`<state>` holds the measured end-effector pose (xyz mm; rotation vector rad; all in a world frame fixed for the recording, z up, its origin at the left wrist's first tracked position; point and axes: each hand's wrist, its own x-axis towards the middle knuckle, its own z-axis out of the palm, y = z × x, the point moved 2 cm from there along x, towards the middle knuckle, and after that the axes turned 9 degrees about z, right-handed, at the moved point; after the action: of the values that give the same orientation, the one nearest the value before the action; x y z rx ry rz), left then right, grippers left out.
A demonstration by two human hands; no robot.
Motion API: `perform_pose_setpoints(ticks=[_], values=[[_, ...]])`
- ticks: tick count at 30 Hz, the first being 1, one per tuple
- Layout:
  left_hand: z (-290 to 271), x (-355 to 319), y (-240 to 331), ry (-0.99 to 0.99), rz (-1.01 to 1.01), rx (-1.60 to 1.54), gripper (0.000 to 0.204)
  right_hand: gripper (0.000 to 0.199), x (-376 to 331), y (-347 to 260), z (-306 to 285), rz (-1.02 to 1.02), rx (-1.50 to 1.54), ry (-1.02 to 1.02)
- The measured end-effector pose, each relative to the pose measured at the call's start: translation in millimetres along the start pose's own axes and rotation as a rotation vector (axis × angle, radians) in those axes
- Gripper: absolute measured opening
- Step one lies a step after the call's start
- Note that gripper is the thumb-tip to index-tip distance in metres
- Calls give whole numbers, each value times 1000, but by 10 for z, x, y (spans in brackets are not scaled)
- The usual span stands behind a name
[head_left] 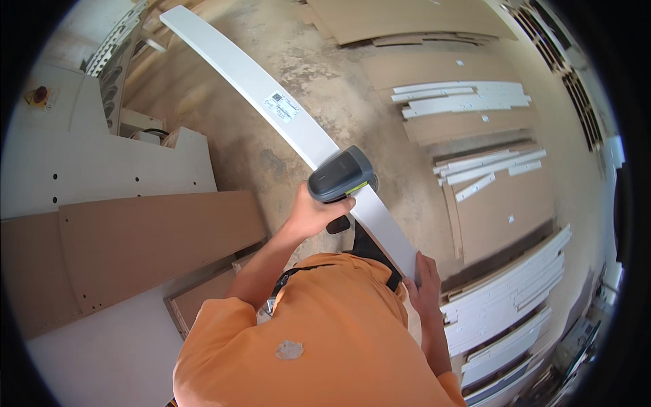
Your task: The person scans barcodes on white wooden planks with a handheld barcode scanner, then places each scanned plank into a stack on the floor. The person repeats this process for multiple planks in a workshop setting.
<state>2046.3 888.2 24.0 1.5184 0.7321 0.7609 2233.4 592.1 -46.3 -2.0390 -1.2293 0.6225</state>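
Observation:
My left hand (pixel 313 211) is wrapped round the grip of a dark grey handheld barcode scanner (pixel 341 174). The scanner's head lies over a long white board (pixel 234 64), hiding a short stretch of it; whether the two touch I cannot tell. Near its lower end, my right hand (pixel 425 283) grips the board by its edges. From there the board slants up and away to the far left. A white printed label (pixel 281 107) is stuck on its face, beyond the scanner.
On the right, several stacks of brown panels (pixel 505 210) carry white strips (pixel 491 161); more white boards (pixel 508 292) lie nearer. A pale machine cabinet (pixel 102 149) with a red knob stands at left, a brown panel (pixel 163 237) below it. Stained concrete floor (pixel 285 61) lies between.

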Motion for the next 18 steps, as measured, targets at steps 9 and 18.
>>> perform_pose_setpoints(ticks=[9, 18], values=[[-705, 1807, 263, 62, 59, -43, 43, 15, 3158, -232, -501, 205, 310, -358], [-1572, 3396, -283, 181, -36, -189, 49, 20, 5129, -587, -180, 353, 311, -592]])
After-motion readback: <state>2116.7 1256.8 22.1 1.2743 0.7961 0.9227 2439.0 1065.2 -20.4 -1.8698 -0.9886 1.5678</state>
